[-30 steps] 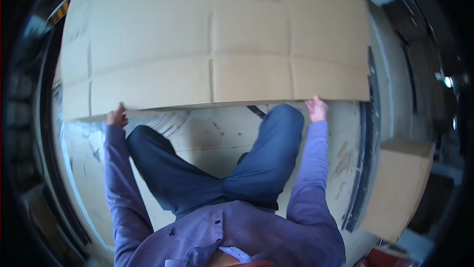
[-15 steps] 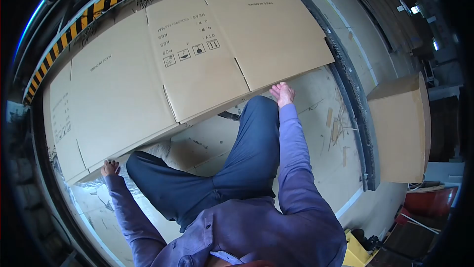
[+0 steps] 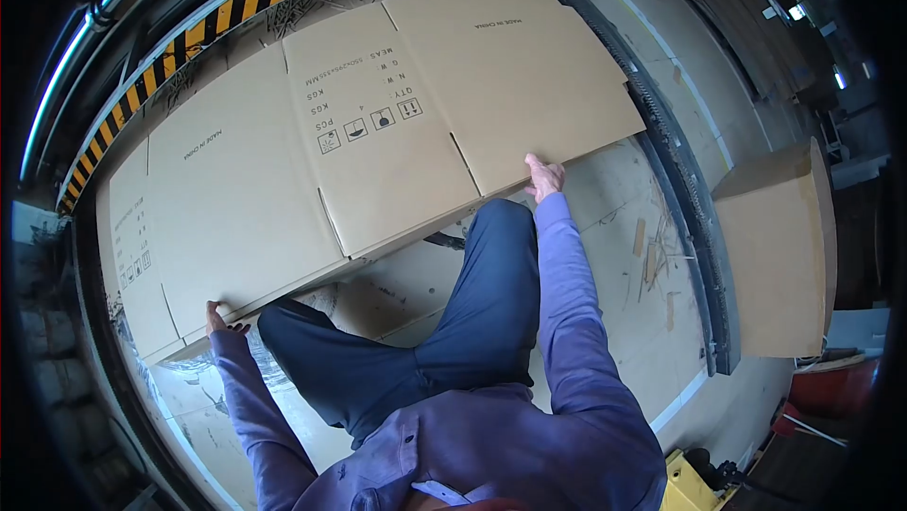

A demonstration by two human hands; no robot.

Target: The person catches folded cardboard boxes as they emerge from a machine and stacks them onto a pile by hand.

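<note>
Holding the flattened carton (image 3: 246,209) level is best managed from well-spaced grips. Its near edge, in front of the knees (image 3: 501,232), is pinched by the fingers of the left hand (image 3: 225,321) and right hand (image 3: 545,178), thumbs uppermost. Even support is advised against folding.

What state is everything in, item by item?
Flattened carton: unassembled, printed side up
Left hand: holding the carton's near edge
Right hand: gripping the same edge, thumb on top
Cardboard box: assembled; closure unclear
Brown scraps: loose, scattered
Background light: lit, blurred
</note>
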